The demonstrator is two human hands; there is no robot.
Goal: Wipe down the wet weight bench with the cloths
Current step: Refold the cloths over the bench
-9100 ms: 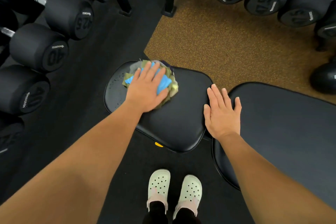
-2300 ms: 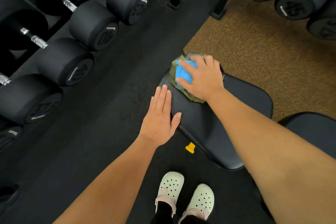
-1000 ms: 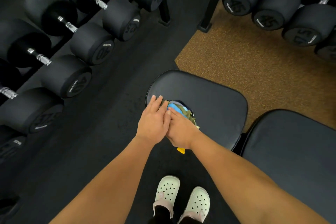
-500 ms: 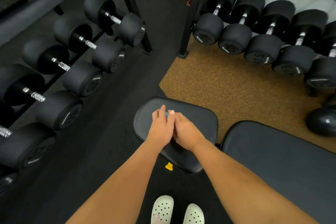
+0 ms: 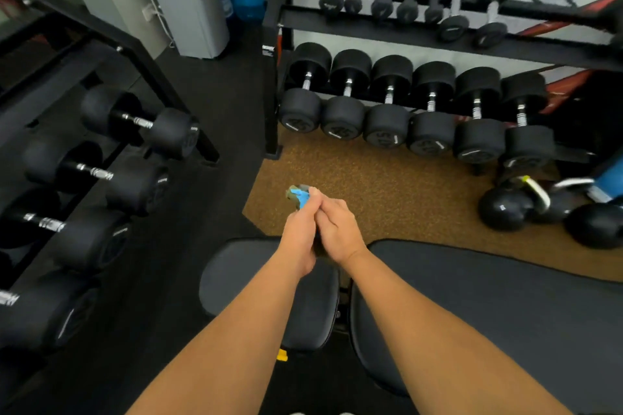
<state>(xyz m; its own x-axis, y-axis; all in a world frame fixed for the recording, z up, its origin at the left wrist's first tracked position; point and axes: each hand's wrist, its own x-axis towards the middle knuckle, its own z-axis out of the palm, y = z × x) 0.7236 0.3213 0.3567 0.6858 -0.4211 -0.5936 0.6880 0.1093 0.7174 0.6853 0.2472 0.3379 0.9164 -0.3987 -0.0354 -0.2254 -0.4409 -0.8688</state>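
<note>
Head view: the black weight bench (image 5: 488, 313) fills the lower frame, its smaller seat pad (image 5: 242, 280) at left, with the left dumbbell rack (image 5: 111, 158) beside it, the rear dumbbell rack (image 5: 387, 118) beyond, and kettlebells (image 5: 502, 212) on the brown floor (image 5: 387, 185) at right. Raised clear of the bench, above the seat pad's far edge, the left hand (image 5: 298, 239) and right hand (image 5: 338, 229) are clasped together, both gripping the cloths (image 5: 298, 195), a bunched blue and olive wad whose end protrudes past the fingertips
</note>
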